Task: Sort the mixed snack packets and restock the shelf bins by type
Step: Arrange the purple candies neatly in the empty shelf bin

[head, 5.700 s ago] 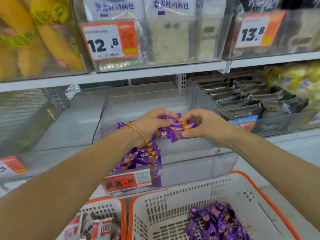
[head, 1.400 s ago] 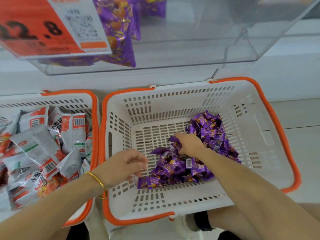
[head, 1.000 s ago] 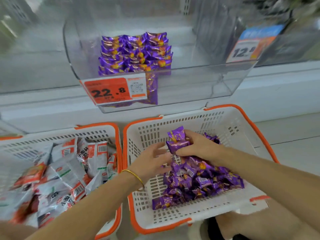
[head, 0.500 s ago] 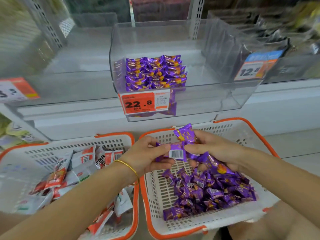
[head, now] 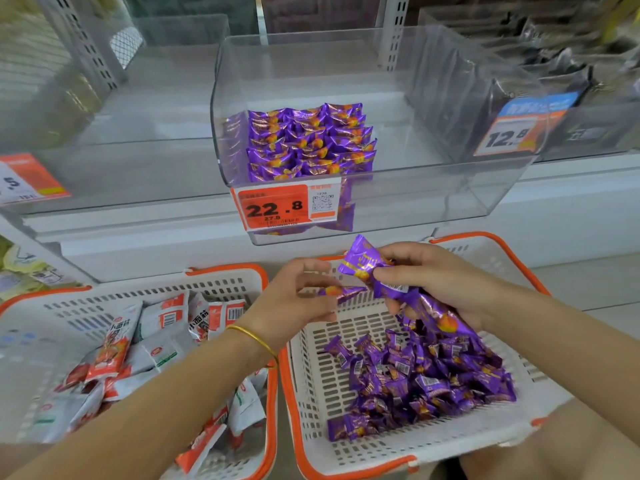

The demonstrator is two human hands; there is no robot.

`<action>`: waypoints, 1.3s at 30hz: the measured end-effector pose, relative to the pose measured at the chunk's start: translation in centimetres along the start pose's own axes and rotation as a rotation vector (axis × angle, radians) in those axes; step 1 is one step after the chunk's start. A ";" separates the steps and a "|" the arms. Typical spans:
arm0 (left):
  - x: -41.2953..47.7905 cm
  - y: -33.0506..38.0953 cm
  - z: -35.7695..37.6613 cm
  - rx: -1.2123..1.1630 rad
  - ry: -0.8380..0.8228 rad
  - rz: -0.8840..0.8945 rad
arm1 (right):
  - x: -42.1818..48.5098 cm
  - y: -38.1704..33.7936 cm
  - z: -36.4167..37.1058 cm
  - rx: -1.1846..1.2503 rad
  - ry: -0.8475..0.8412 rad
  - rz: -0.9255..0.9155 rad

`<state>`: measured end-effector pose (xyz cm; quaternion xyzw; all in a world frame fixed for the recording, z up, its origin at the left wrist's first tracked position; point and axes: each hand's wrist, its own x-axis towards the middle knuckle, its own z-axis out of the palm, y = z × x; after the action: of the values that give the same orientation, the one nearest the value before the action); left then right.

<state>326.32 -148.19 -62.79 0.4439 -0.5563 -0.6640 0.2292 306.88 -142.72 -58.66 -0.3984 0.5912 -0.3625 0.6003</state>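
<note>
- Clear plastic shelf bin: purple foil snack packets in rows, front left.
- White slotted basket, orange rim: loose purple heap.
- Neighbouring white basket: white-and-red packets.
- Right hand: fingers grip a purple bunch over the basket.
- Left hand: fingers pinch one purple packet.
- Orange price label: "22.8".

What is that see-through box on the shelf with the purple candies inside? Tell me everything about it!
It is a clear plastic bin with rounded front corners and an open top, sitting on the white shelf. Neat rows of purple packets fill its left part, and the right part holds nothing. An orange price tag reading 22.8, with a small square code beside the number, hangs on its front wall.
</note>
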 end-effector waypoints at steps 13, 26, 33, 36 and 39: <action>-1.3 1.6 1.0 -0.304 -0.173 -0.103 | 0.4 0.4 0.6 -0.112 -0.092 0.028; -1.0 1.4 1.5 -0.373 0.040 -0.316 | 1.2 0.8 0.2 -0.071 0.300 -0.055; -1.4 1.7 3.0 -0.602 -0.092 -0.406 | 0.7 2.6 2.8 -0.615 0.353 -0.702; -1.8 2.3 2.5 -0.743 -0.153 -0.434 | 0.6 3.3 2.7 -0.632 0.332 -0.796; -2.0 1.9 2.6 -0.705 -0.198 -0.388 | 0.7 3.3 2.6 -0.605 0.296 -0.838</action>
<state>324.78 -145.69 -60.38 0.3688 -0.2203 -0.8843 0.1831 309.38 -141.82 -62.01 -0.7000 0.5379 -0.4368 0.1728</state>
